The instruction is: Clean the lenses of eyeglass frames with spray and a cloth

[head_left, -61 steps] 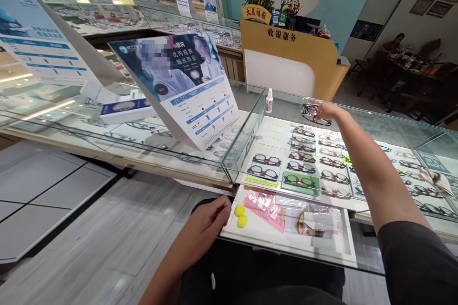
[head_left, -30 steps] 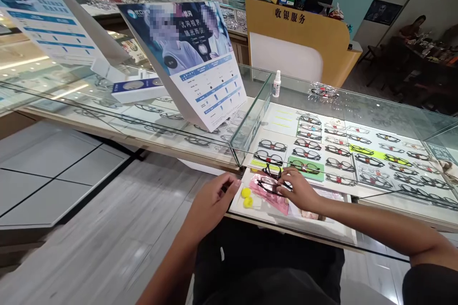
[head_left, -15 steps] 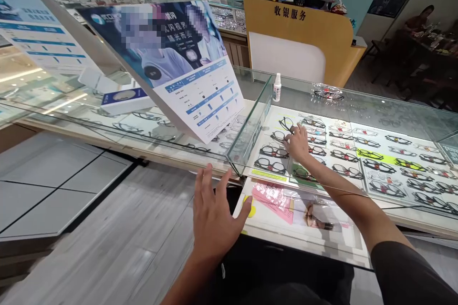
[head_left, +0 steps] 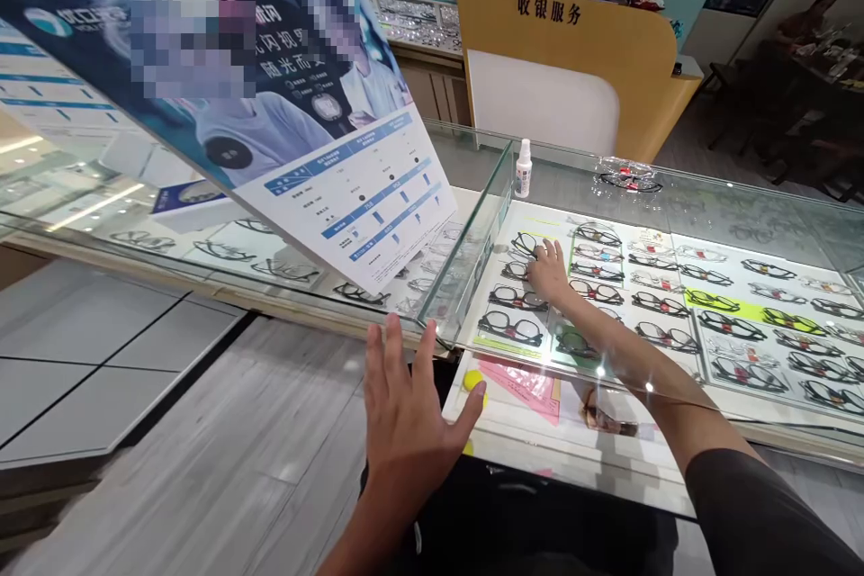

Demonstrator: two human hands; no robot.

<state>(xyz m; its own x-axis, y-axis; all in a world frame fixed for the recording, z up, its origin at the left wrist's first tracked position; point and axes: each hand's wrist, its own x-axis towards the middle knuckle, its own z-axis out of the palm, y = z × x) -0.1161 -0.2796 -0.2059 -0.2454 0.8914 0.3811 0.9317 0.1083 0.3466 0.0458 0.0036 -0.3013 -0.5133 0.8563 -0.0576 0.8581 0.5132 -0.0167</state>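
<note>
My right hand (head_left: 548, 274) reaches inside the glass display case. Its fingers are closed at the right side of a pair of dark-framed eyeglasses (head_left: 525, 244) at the back left of the lit tray; the fingertips are partly hidden. Below it, in the same column, more eyeglasses (head_left: 509, 328) lie in rows. Over the front left corner of the case, my left hand (head_left: 411, 418) hangs with fingers spread, holding nothing.
A glass panel (head_left: 469, 247) divides the case. On its top stand a white spray bottle (head_left: 523, 169) and a large poster board (head_left: 368, 198). An open drawer (head_left: 513, 432) juts out below. Beyond is a yellow counter (head_left: 567, 45) with a white chair (head_left: 540, 99).
The eyeglasses at my right hand were tilted up and now lie flatter, slightly lower and further left. My view has shifted, and the poster looks larger. My left hand stays spread.
</note>
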